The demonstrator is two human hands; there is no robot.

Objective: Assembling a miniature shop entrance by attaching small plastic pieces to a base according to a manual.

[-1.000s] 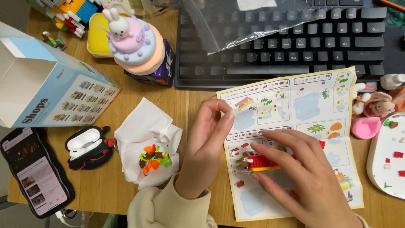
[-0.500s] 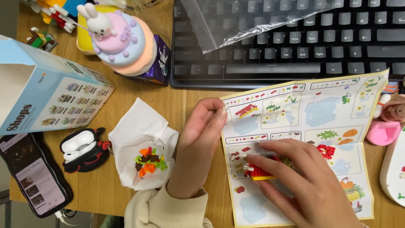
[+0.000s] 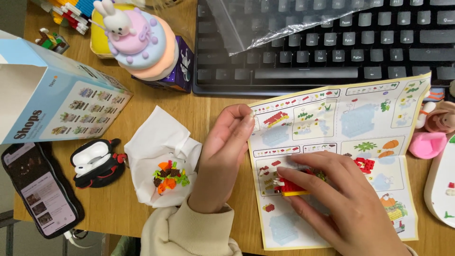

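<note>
1. A wooden surface carries everything; a black keyboard lies along its far edge, part-covered by a clear plastic bag.
2. A folded instruction sheet with brick-building diagrams lies toward the right side, just in front of the keyboard.
3. A pale blue carton lies on its side at the left edge, its open end facing outward.
4. The right hand rests on the sheet near the front edge, its grip closed on a small red and yellow brick model pressed against the paper.
5. The left hand, in a cream sleeve, sits at the sheet's left edge, thumb and forefinger pinched together; whether they grip a tiny piece cannot be told.
6. A pastel cake-shaped toy topped by a white rabbit stands by the far edge, left of the keyboard.
7. A white tissue left of the left hand holds tiny orange and green bricks.
8. A dark phone lies at the front left corner.
9. An open earbud case sits between the phone and the tissue.
</note>
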